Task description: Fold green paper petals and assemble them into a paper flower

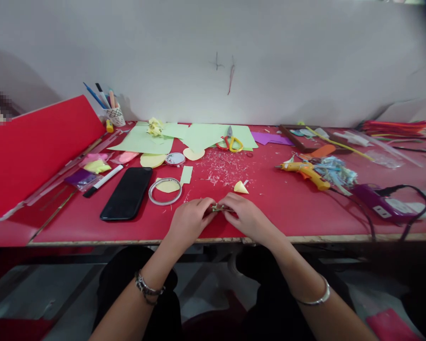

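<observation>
My left hand [190,219] and my right hand [247,215] meet over the red table near its front edge. Both are closed in a pinch on a small, thin, greenish-brown piece [217,207] that spans the gap between the fingertips. Fingers cover most of it, so its kind is unclear. Just beyond my right hand lies a small pale yellow paper cone [240,187]. Fine pale shreds [222,168] are scattered behind the hands. Left of my left hand are a roll of narrow tape [165,202] and a black phone [128,194].
Scissors [230,142] rest on pale green paper sheets [199,137] by the wall. At right are a yellow glue gun [305,173] with its cord and a purple power strip [379,203]. A red board [42,147], a marker [103,181] and a pen cup [116,115] stand or lie left.
</observation>
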Tool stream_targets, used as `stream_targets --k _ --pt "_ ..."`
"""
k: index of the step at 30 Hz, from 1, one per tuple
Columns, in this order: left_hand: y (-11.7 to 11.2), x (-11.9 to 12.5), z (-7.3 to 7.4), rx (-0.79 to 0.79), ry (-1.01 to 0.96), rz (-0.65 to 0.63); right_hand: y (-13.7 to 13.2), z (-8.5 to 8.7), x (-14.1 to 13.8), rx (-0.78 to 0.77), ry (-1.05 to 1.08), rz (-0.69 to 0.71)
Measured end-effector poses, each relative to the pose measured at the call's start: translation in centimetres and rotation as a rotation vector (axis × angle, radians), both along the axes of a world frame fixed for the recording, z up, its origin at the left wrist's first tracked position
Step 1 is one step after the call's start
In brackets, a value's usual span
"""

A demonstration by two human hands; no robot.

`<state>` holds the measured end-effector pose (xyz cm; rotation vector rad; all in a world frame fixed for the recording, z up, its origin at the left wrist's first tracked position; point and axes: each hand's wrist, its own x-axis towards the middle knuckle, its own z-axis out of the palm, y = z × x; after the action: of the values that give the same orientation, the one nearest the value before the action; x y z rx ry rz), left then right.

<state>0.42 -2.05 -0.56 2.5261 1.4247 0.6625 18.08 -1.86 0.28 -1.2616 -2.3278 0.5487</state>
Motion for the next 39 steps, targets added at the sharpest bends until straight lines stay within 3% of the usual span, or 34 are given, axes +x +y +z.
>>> stream_targets --k 16,22,27,39 --pt "-0.1 0.37 -0.03 0.01 0.062 0.038 -0.06 -0.19 -0.51 0.009 0.036 0.018" --pt "0.23 0.21 0.02 0.125 0.027 -0.069 0.06 -0.27 -0.53 0.017 0.063 0.033" --pt "0.13 0.24 0.1 0.059 0.035 -0.068 0.09 -0.26 -0.51 0.014 0.063 0.032" --pt "0.09 0.42 -0.17 0.065 0.045 -0.051 0.22 -0.49 -0.58 0.02 0.064 0.03"
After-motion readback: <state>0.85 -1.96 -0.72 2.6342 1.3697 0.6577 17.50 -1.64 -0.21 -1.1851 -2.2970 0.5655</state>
